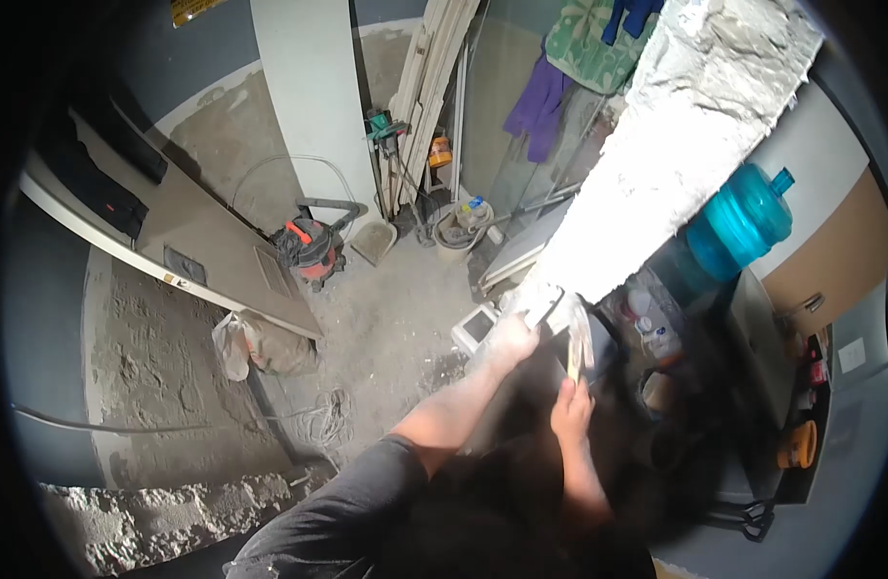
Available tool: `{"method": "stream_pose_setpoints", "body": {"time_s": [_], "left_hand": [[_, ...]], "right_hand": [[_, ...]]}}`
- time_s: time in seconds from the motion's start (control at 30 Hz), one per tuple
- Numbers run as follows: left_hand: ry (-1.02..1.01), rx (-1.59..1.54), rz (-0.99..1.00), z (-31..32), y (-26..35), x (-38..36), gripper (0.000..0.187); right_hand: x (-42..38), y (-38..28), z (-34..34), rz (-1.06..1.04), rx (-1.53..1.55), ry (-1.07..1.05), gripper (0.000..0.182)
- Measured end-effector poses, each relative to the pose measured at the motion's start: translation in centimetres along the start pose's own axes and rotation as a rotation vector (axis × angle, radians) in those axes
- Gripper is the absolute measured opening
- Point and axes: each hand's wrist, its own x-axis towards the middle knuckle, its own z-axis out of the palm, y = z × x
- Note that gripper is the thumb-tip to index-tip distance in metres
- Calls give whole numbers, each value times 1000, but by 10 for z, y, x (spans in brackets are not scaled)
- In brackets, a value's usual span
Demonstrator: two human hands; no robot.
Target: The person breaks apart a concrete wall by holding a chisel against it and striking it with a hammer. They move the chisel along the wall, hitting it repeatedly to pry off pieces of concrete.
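Observation:
A rough white plaster-covered beam (670,183) runs from the upper right down to the middle of the head view. At its lower end my left hand (511,343) is closed around a chisel (542,310), whose thin dark shaft points at the white edge. My right hand (571,415) grips a hammer (576,365) by its light handle, just right of the left hand. The hammer's pale, dusty head is up beside the beam's end. The chisel's tip is hard to make out against the bright plaster.
Debris litters the floor (367,318). Beyond stand a red vacuum cleaner (311,249), a dustpan (374,241) and a bucket (460,232). A blue water jug (743,222) is at right; a filled bag (270,345) and coiled cable (323,420) lie left.

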Motion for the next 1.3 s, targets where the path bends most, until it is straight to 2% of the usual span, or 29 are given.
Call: {"method": "stream_pose_setpoints", "body": {"time_s": [0.03,0.07,0.13,0.2,0.23,0.27,0.33,0.4,0.43,0.47,0.53,0.63,0.77,0.8,0.87,0.9,0.93,0.97,1.03,1.07,1.13,1.17,1.2,1.23,1.3], "left_hand": [[28,2,3,-3,2,7,37],[38,7,-6,-5,1,4,36],[-13,12,-10,-14,1,5,35],[-52,-27,19,-19,-2,6,33],[-56,-28,16,-19,-4,3,33],[-61,29,88,-18,-4,0,31],[-80,87,177,-16,-2,-10,30],[-38,-13,277,-16,0,-30,30],[-43,-5,271,-15,2,-36,30],[-53,-9,278,-14,3,-36,30],[-32,-30,267,-10,4,-36,31],[-12,30,245,-8,6,-19,31],[-49,59,190,-9,9,3,30],[-79,67,160,-10,11,4,29],[-92,99,123,-11,16,3,29],[-101,119,94,-11,17,3,29],[-101,129,92,-10,17,3,29],[-110,149,78,-8,17,3,30],[-118,175,61,-7,16,3,32],[-138,168,80,-9,15,3,33],[-140,170,80,-10,19,7,33],[-149,164,61,-14,26,12,33],[-174,161,25,-17,29,6,32],[-179,164,24,-15,28,2,32],[-133,211,-16,-11,30,1,31]], "right_hand": [[-8,19,7,2,92,67,33],[-18,7,1,89,343,41,34],[-27,-18,-6,-115,543,107,40],[-26,-53,-20,-264,588,101,42],[-22,-68,-22,-338,535,200,40],[-23,-62,-24,-404,476,203,33],[-23,-57,-34,-508,420,99,24],[-35,-56,-26,-330,698,127,21],[-37,-54,-22,-367,672,211,18],[-45,-40,-15,-320,729,194,19],[-78,34,7,-200,655,153,47],[-56,-10,-16,-137,571,123,48],[-49,5,-19,-187,688,156,44],[-36,-12,-24,-305,750,210,43],[-18,-2,-30,-600,730,176,41],[-13,-6,-26,-663,805,182,39],[-12,-13,-20,-632,957,194,35],[-19,7,-9,-631,964,197,35],[-42,63,20,-69,508,116,32],[-24,43,11,338,485,-69,31],[-29,44,27,-188,-240,257,28],[-21,38,20,-183,151,126,27],[-24,21,5,-105,248,25,26],[-33,30,14,-99,249,26,26],[-45,49,38,-614,58,622,26]]}}
